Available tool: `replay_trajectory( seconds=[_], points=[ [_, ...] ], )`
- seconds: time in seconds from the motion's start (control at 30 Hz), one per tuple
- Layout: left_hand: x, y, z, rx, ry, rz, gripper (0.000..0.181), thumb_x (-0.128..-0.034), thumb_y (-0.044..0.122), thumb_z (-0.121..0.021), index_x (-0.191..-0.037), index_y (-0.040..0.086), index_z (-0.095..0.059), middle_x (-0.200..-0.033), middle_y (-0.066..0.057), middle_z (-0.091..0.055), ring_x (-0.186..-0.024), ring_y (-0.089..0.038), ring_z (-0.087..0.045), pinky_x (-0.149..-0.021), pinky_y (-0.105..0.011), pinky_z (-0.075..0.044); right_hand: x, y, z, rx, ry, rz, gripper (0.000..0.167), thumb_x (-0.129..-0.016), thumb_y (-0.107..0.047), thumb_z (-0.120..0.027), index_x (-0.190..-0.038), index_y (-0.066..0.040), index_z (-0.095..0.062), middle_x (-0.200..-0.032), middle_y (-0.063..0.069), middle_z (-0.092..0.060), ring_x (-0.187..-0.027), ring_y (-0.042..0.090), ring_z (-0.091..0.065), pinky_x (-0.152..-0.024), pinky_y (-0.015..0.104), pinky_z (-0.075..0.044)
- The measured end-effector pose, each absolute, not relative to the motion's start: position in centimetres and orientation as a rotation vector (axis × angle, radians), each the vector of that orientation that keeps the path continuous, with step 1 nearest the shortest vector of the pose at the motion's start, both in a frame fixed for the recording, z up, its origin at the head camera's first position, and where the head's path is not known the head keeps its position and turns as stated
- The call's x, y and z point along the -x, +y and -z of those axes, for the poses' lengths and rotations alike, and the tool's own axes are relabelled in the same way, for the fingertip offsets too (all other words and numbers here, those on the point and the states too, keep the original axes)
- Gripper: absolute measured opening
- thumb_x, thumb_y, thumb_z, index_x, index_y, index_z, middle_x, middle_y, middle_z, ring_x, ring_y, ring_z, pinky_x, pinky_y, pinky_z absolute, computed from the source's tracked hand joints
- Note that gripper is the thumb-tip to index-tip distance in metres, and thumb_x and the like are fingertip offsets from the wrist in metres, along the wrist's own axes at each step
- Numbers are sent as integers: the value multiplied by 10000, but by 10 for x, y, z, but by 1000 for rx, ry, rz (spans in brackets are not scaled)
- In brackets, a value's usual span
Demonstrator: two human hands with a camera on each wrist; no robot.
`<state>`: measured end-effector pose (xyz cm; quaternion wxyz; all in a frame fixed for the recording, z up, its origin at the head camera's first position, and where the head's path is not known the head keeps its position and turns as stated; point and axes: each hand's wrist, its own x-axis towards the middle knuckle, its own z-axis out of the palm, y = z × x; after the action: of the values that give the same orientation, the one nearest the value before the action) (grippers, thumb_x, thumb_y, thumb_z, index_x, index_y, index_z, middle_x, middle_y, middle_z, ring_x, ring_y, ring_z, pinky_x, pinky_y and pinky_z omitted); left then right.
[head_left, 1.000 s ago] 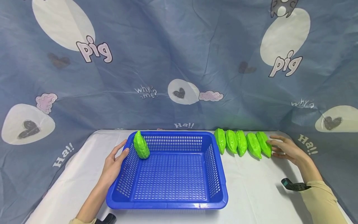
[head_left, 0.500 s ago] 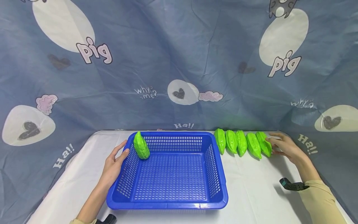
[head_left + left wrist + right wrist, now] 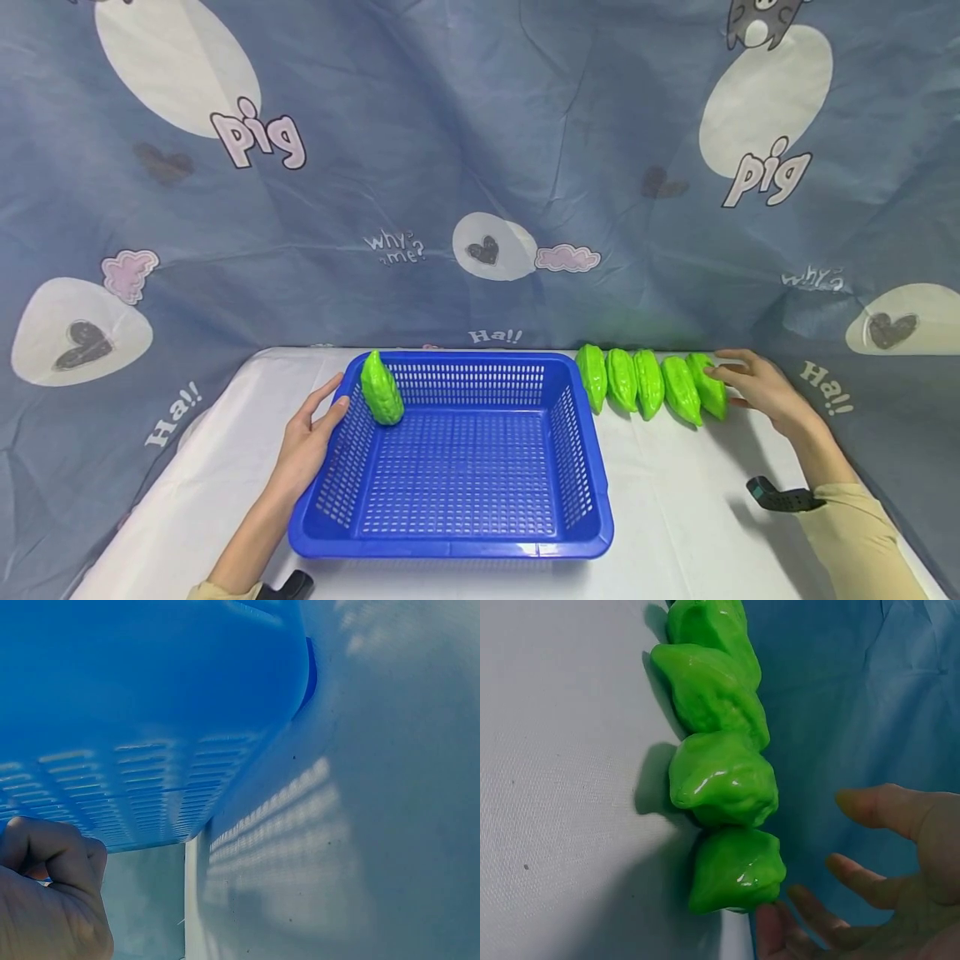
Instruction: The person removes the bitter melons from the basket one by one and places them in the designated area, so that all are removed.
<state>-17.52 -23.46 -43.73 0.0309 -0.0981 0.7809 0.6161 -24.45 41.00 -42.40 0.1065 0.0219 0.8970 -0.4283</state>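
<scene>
A blue plastic basket (image 3: 450, 547) stands on the white table, a single green bitter melon (image 3: 382, 390) leaning in its far left corner. On the basket's left rim, my left hand (image 3: 300, 442) keeps hold, thumb over the edge; in the left wrist view its fingers curl at the perforated wall. To the right of the basket, several bitter melons (image 3: 648, 383) lie side by side in a row. My right hand (image 3: 765, 387), fingers spread, is at the rightmost bitter melon (image 3: 739, 870). A fingertip reaches its edge; whether it touches cannot be told.
White cloth (image 3: 667, 508) covers the table, which ends at a blue printed curtain (image 3: 480, 167) hanging behind and at the sides. The row of melons lies close to that back edge, its left end next to the basket's rim.
My right hand has shifted slightly left, its thumb and fingers now over the right edge of the end bitter melon. My left hand and the basket have stayed in place.
</scene>
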Motion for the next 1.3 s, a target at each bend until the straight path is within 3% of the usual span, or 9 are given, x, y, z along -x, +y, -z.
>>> replay_trajectory(
  seconds=[0.6, 0.87, 1.1, 1.3],
  points=[
    [175, -236, 438, 297, 2432, -1873, 616, -1143, 479, -495, -1708, 314, -314, -1541, -257, -601, -927, 24, -765, -796, -235, -634, 237, 404, 417, -15, 2677, 1218, 761, -1155, -411, -486, -1646, 104, -214, -1642, 466, -237, -1469, 644, -361, -1113, 722, -482],
    [175, -235, 436, 290, 2428, -1877, 613, -1142, 479, -498, -1706, 313, -320, -1528, -251, -617, -930, 0, -772, -791, -247, -635, 234, 379, 400, 82, 2711, 1197, 727, -1149, -414, -516, -1658, 40, -264, -1647, 415, -309, -1430, 599, -463, -1037, 620, -557],
    [176, -235, 435, 292, 2447, -1853, 619, -1142, 493, -491, -1708, 317, -314, -1555, -259, -585, -931, 40, -751, -805, -223, -621, 232, 345, 381, 223, 2676, 1249, 652, -1145, -368, -546, -1645, -11, -328, -1645, 351, -375, -1440, 547, -502, -1066, 632, -545],
    [176, -235, 436, 301, 2434, -1861, 621, -1140, 489, -496, -1708, 312, -316, -1542, -252, -600, -925, 23, -758, -800, -231, -624, 227, 317, 372, 357, 2648, 1307, 554, -1130, -291, -576, -1587, -19, -424, -1598, 299, -488, -1386, 490, -590, -1012, 492, -592]
  ],
)
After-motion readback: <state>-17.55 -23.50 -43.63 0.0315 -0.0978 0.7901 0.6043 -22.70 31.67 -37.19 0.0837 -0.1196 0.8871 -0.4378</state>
